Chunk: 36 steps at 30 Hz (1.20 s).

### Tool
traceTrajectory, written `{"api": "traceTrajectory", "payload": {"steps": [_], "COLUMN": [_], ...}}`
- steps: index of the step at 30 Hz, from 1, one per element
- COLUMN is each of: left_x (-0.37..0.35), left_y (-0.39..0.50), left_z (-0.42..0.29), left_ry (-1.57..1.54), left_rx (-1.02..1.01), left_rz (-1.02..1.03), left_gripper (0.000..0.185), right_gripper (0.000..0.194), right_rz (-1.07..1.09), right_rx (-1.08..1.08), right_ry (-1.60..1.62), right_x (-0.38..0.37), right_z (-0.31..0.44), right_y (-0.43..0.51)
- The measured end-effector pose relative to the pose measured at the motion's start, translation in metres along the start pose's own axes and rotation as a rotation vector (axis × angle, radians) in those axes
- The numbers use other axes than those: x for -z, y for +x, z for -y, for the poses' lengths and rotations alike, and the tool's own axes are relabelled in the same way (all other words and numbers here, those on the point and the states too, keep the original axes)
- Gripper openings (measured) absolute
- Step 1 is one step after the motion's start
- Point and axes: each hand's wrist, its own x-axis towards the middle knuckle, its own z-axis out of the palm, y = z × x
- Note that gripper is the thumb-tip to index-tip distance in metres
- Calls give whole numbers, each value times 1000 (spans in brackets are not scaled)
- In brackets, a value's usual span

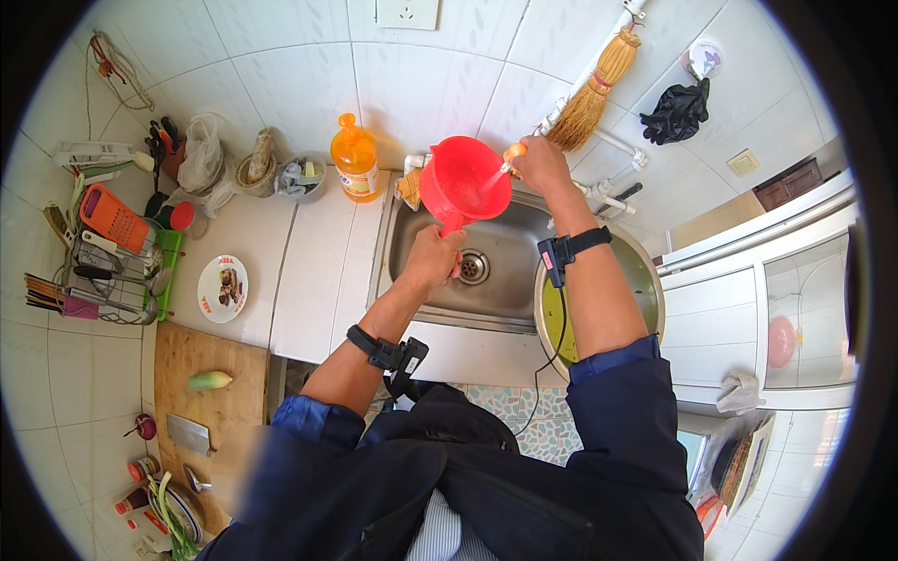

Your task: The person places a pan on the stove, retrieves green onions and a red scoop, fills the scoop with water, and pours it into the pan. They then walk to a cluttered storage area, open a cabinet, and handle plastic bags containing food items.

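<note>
My left hand [431, 261] grips the handle of a red plastic water ladle [438, 172], which I hold over the steel sink [491, 298]. A stream of water runs into the bowl of the ladle from the tap [506, 167] at its right. My right hand [546, 167] is closed around the tap near an orange part [517, 150]; the palm hides most of the fitting. Below the ladle, the drain strainer [472, 267] shows in the sink floor. Beneath my right forearm, a large round metal basin [654, 280] holds greenish liquid.
An orange pump bottle [355, 165] stands left of the sink. A plate [223, 308] with dark food pieces sits on the counter. A cleaver [188, 433] and a green-white radish [209, 380] lie on the wooden board [238, 357]. A straw brush [596, 88] hangs by white pipes.
</note>
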Motion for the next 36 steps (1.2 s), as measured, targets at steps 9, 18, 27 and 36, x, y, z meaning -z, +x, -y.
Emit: {"api": "traceTrajectory", "payload": {"steps": [9,18,27,36], "left_x": [-2,-4,-5,-6], "left_y": [-1,-1,-1,-1], "left_z": [1,4,5,6], "left_ry": [-21,-54,-61,-62], "left_rx": [4,1,7,18], "left_rz": [12,17,23,15], "left_gripper": [26,27,26,26], "right_gripper": [23,26,34,37], "right_rz": [-7,1,18,44], "right_rx": [15,21,8,-16], "right_ry": [-2,-8,-35,-47], "right_x": [-1,1,5,6], "right_z": [-2,-3,-1,0], "right_y": [1,0,-2,-2]}}
